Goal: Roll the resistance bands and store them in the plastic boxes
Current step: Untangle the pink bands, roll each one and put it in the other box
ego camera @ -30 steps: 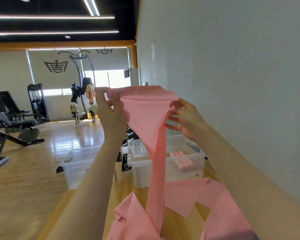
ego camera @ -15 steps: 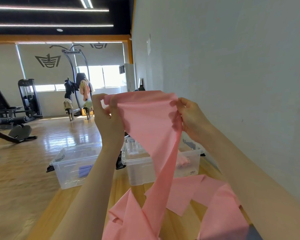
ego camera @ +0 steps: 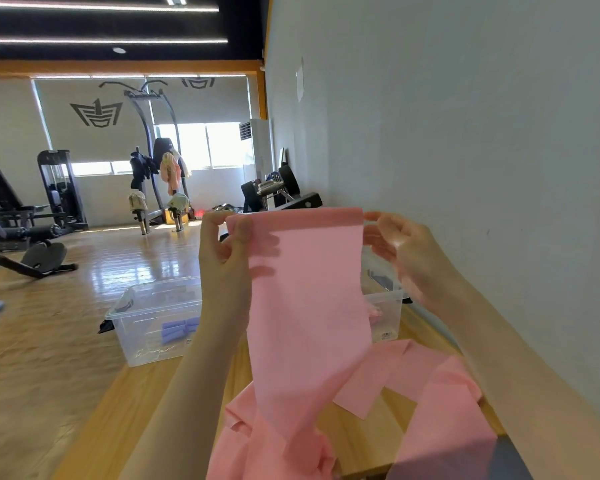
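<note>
A pink resistance band (ego camera: pixel 309 306) hangs flat and spread wide in front of me, its top edge folded over into a narrow first roll. My left hand (ego camera: pixel 226 258) pinches the top left corner. At the top right corner my right hand (ego camera: pixel 402 251) pinches the edge with its fingertips. The band's lower length lies crumpled on the wooden bench (ego camera: pixel 136 403) below. Behind it stand two clear plastic boxes: the left box (ego camera: pixel 146 320) holds purple rolls (ego camera: pixel 177 330), and the right box (ego camera: pixel 385 317), mostly hidden by the band, shows a bit of pink inside.
A grey wall (ego camera: pixel 465 133) runs close along the right. Gym machines (ego camera: pixel 153 161) and benches (ego camera: pixel 18 233) stand on the wooden floor to the left and far back. A dumbbell rack (ego camera: pixel 274 192) sits against the wall beyond the boxes.
The band's top end, bunched and twisted before, is now stretched flat between both hands, which moved apart and lower. Its top edge now shows a narrow fold.
</note>
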